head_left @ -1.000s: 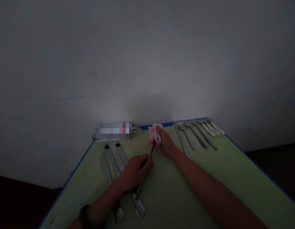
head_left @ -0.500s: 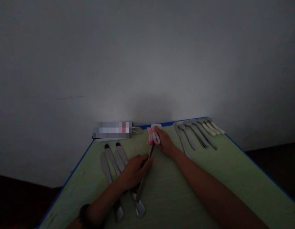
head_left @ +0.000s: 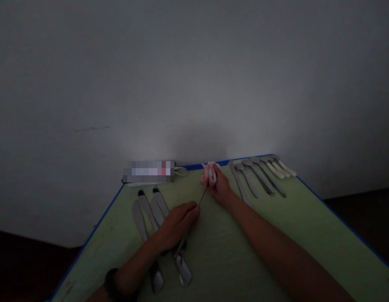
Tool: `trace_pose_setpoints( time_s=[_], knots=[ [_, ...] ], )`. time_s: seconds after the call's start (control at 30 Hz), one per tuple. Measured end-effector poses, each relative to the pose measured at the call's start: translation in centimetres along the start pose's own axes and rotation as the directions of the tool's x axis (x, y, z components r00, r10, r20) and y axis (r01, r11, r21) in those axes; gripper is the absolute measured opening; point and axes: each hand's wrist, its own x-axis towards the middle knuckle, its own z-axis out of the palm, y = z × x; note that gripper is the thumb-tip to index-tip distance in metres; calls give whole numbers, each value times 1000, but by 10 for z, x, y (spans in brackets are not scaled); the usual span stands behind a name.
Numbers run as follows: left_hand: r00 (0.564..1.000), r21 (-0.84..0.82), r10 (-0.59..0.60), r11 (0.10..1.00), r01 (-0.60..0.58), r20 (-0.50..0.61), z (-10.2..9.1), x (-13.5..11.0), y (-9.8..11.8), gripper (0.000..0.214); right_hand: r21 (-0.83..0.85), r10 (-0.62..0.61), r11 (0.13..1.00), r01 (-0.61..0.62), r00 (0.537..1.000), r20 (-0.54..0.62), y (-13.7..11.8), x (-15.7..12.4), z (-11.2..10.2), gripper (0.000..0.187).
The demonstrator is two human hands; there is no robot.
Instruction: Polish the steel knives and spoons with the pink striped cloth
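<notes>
left hand (head_left: 178,224): while it pinches the slim grey metal utensil (head_left: 202,196) around its middle, i see the near end slope over a shiny silver metal knife (head_left: 184,274); whether they touch, i cannot tell.
right hand (head_left: 221,187): closed on the folded pink-and-white cloth (head_left: 210,173), where the utensil's far end disappears.
utensil: between my hands, over the pale green, blue-edged tabletop (head_left: 241,251); i judge it stiff, fairly light, slick, hardly fragile.
hold: mid-length should balance best.
cloth: probably soft, bunching easily; i'd grip it near the metal.
</notes>
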Motion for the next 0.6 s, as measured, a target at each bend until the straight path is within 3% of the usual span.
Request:
trace_pose_setpoints(
  time_s=[0.07,0.23,0.33,0.47,0.6],
  knots=[
    [1000,11,7,1000,-7,9,0,0,1,38,33,5,999,-5,1000,-3,0,0,0,37],
    [998,61,-58,996,60,-38,2,1,0,36,-260,-36,961,91,977,211,-4,-12,0,42],
    [995,100,-59,993,66,-76,3,1,-3,36,-329,-48,934,138,962,268,-5,-15,-1,42],
    [994,104,-56,992,65,-95,3,2,-4,36,-255,-6,964,72,967,253,1,-9,-3,40],
    [996,20,-52,998,53,-69,2,3,-2,37,-29,50,998,-47,992,120,3,-2,-3,33]
  ],
)
